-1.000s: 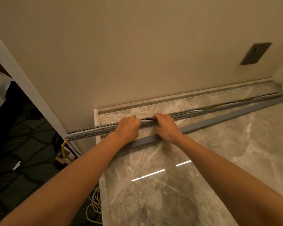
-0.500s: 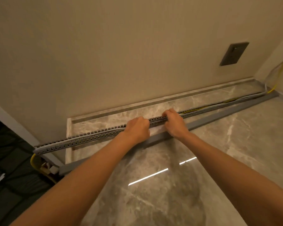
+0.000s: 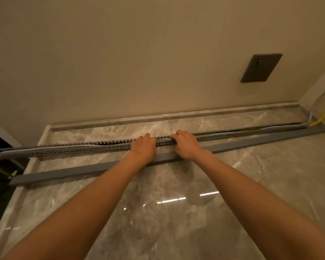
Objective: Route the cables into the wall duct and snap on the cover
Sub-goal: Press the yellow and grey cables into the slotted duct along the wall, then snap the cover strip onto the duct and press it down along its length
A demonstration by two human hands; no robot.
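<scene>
The long grey slotted plastic duct (image 3: pixel 73 150), laid on the marble floor (image 3: pixel 176 231) near the wall (image 3: pixel 139 62), is still clasped mid-length by the curled left grip (image 3: pixel 143 146) and right grip (image 3: pixel 186 145).

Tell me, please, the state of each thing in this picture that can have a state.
slotted cable duct: open on top, uncovered, lying on the floor.
duct cover: off, lying on the floor beside the duct.
cables: partly in the duct, leaving it at the right end.
left hand: grips the duct.
right hand: grips the duct.
wall socket: nothing plugged in.
</scene>
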